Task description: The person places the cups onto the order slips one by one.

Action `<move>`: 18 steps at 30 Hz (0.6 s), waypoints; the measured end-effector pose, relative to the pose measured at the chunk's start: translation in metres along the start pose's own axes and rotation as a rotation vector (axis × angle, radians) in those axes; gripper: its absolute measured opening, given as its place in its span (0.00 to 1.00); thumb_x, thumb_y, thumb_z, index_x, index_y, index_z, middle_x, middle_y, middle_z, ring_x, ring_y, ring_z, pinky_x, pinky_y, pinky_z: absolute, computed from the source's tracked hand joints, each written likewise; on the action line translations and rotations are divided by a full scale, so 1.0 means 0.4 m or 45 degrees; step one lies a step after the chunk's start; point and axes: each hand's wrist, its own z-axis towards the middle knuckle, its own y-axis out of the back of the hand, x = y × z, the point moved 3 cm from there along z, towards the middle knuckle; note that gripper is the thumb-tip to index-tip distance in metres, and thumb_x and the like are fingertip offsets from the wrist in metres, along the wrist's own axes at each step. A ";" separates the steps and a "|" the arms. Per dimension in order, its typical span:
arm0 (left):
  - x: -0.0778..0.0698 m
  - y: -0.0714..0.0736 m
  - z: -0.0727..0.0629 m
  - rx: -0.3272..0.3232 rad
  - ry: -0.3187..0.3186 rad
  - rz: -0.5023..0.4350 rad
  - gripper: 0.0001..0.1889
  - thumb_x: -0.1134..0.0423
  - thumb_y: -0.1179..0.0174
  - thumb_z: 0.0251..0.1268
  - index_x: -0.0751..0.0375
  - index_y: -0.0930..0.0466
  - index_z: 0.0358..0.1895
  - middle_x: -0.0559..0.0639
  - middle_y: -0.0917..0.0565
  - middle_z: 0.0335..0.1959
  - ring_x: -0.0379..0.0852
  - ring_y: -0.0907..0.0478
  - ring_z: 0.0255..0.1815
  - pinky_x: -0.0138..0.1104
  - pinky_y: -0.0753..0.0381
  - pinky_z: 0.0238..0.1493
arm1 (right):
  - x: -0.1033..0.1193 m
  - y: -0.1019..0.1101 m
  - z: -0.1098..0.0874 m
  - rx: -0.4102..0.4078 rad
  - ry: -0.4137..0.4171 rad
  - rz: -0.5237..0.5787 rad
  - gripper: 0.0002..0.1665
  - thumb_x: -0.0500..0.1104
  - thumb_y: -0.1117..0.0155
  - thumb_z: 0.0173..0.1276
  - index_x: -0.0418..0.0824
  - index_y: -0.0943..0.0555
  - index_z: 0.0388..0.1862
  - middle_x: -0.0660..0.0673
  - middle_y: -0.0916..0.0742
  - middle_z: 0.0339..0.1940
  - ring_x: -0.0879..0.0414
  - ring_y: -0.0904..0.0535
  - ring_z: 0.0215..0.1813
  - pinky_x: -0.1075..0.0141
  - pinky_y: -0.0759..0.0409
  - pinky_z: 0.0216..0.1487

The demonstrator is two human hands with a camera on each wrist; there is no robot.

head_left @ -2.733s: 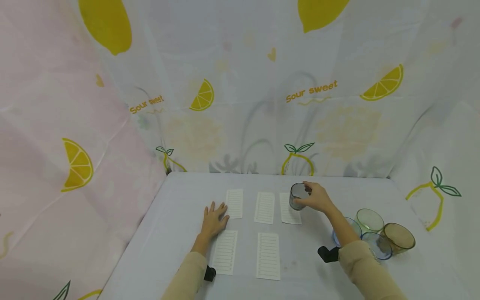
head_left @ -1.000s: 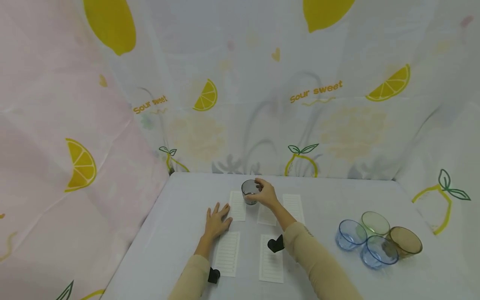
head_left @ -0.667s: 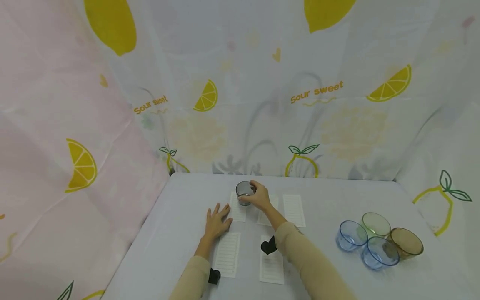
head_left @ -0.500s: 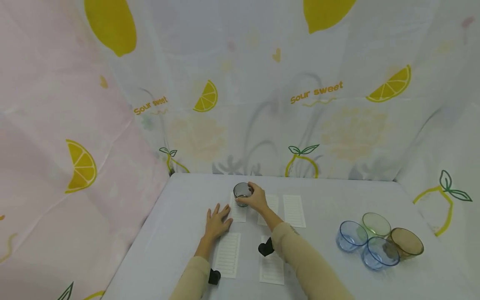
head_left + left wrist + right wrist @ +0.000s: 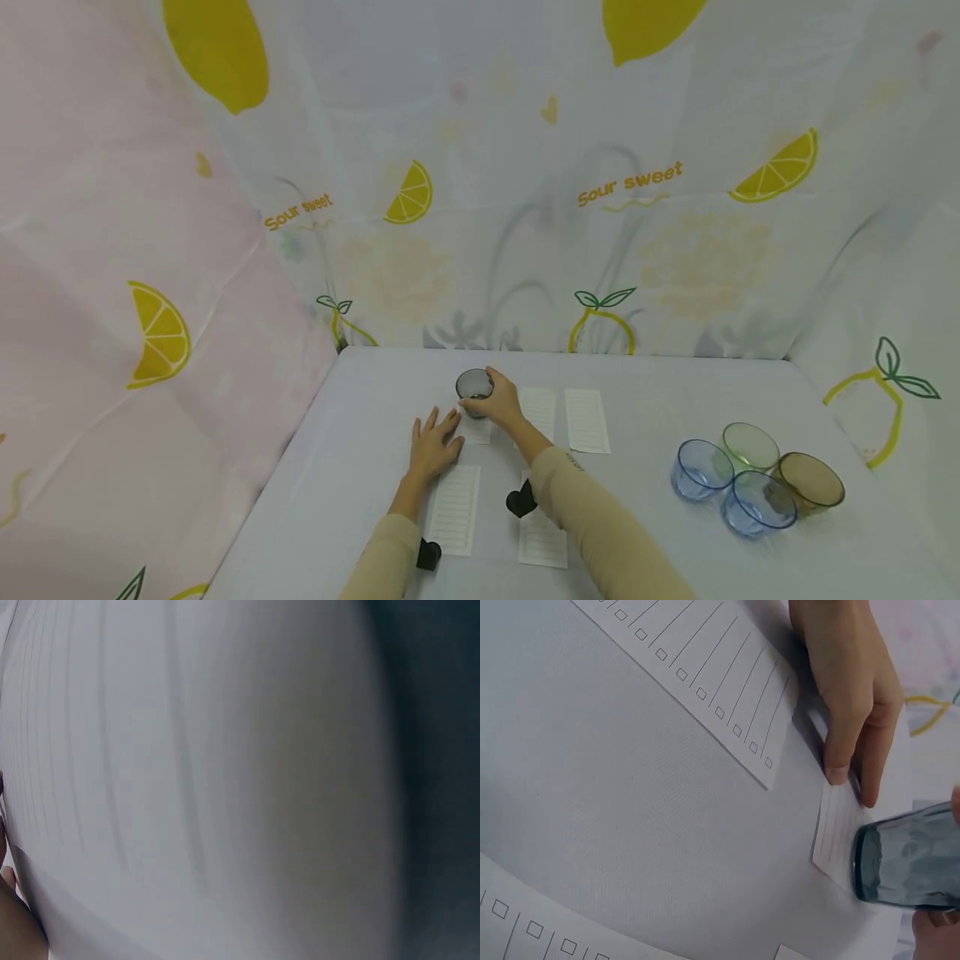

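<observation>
A grey see-through glass tumbler (image 5: pixel 472 385) stands over the far end of the back-left lined sheet (image 5: pixel 476 432), its base close to the paper; contact cannot be told. My right hand (image 5: pixel 498 403) grips the tumbler from its right side, thumb in front and fingers behind. My left hand (image 5: pixel 432 448) lies with fingers spread, fingertips at that sheet's left edge. In the right wrist view, the left hand (image 5: pixel 851 682) touches the sheet (image 5: pixel 836 832) beside the tumbler (image 5: pixel 915 855). The left wrist view is mostly a blurred close-up of lined paper (image 5: pixel 135 750).
More lined sheets lie at back middle (image 5: pixel 540 414), back right (image 5: pixel 587 421), front left (image 5: pixel 453 510) and front middle (image 5: pixel 543 542). On the right, two blue glasses (image 5: pixel 693 485), a green glass (image 5: pixel 750 447) and an amber glass (image 5: pixel 813 485) stand close together. A lemon-print curtain (image 5: pixel 480 275) hangs behind the table.
My right hand has carried the grey tumbler leftward from the back-right sheet, past the middle one, to the back-left sheet, still drifting left lately. The left hand stays nearly in place.
</observation>
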 end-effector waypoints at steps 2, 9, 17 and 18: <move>-0.004 0.001 -0.001 0.008 -0.002 0.002 0.24 0.60 0.46 0.60 0.64 0.26 0.60 0.59 0.28 0.64 0.67 0.44 0.70 0.64 0.59 0.68 | -0.003 -0.002 0.000 0.010 -0.001 -0.020 0.49 0.45 0.24 0.49 0.22 0.35 0.63 0.26 0.26 0.61 0.35 0.30 0.63 0.48 0.30 0.63; -0.011 0.003 -0.004 0.015 -0.011 0.004 0.22 0.61 0.48 0.60 0.61 0.24 0.59 0.60 0.29 0.64 0.68 0.45 0.70 0.65 0.59 0.67 | -0.008 -0.010 -0.005 0.057 0.010 -0.043 0.49 0.47 0.26 0.52 0.22 0.37 0.65 0.26 0.29 0.64 0.35 0.32 0.65 0.48 0.32 0.64; -0.013 0.000 -0.005 0.021 0.015 0.028 0.22 0.60 0.49 0.61 0.59 0.25 0.60 0.58 0.29 0.65 0.66 0.46 0.71 0.64 0.60 0.68 | -0.006 -0.007 -0.011 0.108 0.016 -0.079 0.49 0.47 0.29 0.56 0.22 0.40 0.66 0.26 0.32 0.66 0.35 0.36 0.67 0.49 0.35 0.67; -0.014 0.001 -0.005 0.022 0.015 0.033 0.22 0.60 0.49 0.61 0.59 0.25 0.60 0.58 0.29 0.65 0.67 0.45 0.71 0.64 0.59 0.68 | -0.006 -0.007 -0.012 0.117 0.020 -0.083 0.49 0.47 0.29 0.57 0.22 0.41 0.67 0.26 0.32 0.66 0.34 0.36 0.68 0.49 0.36 0.67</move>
